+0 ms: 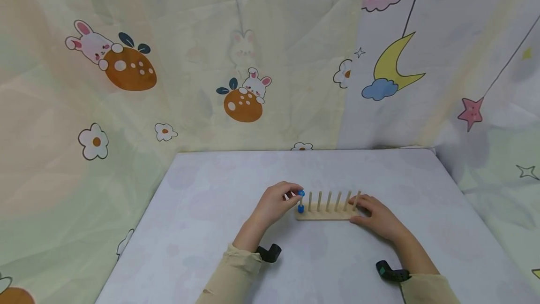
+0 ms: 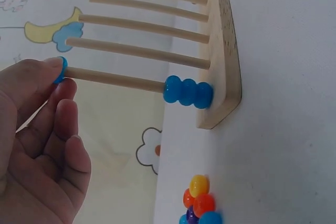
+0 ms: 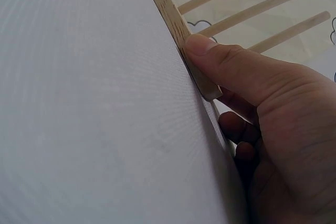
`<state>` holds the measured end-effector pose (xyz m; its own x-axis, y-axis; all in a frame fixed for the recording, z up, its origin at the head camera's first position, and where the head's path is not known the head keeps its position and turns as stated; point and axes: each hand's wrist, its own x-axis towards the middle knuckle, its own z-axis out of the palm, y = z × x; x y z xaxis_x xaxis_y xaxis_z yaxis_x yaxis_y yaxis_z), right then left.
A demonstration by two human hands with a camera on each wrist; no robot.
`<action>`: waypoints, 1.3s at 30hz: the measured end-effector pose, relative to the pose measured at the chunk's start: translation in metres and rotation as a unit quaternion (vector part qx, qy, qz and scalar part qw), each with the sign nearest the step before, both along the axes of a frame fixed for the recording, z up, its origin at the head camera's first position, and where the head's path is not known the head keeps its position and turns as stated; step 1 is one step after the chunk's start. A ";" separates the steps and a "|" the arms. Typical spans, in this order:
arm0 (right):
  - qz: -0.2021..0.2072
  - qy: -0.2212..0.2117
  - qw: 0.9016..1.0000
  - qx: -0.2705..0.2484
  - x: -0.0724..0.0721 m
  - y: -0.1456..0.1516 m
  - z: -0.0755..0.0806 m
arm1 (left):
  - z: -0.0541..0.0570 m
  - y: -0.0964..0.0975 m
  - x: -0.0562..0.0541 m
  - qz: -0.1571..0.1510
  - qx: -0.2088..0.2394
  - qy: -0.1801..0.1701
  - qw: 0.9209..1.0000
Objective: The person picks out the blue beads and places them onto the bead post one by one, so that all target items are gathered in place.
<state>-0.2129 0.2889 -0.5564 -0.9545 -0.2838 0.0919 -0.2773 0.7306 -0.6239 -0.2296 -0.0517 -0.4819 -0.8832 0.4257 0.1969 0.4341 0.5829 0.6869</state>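
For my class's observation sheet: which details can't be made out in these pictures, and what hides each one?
Left wrist: the full number of loose beads; the bottom edge cuts them off.
Left wrist: part of the pinched blue bead; the left hand covers it.
Head: each separate bead in the blue stack; too small.
Right wrist: the pegboard's far end; the top edge cuts it off.
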 end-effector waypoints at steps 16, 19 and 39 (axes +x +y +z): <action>-0.003 -0.002 1.000 0.000 -0.001 0.000 -0.002 | -0.031 -0.001 -0.002 0.023 0.028 -0.055 0.998; -0.004 -0.004 1.000 -0.002 -0.001 -0.001 -0.001 | -0.034 -0.001 -0.002 0.022 0.023 -0.050 0.998; -0.006 -0.007 1.000 -0.005 0.000 0.000 0.000 | -0.046 -0.002 0.003 0.025 -0.027 -0.050 0.998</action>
<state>-0.2127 0.2888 -0.5569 -0.9593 -0.2707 0.0808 -0.2589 0.7281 -0.6347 -0.2267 -0.0539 -0.5278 -0.9176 0.3883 0.0849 0.3346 0.6393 0.6923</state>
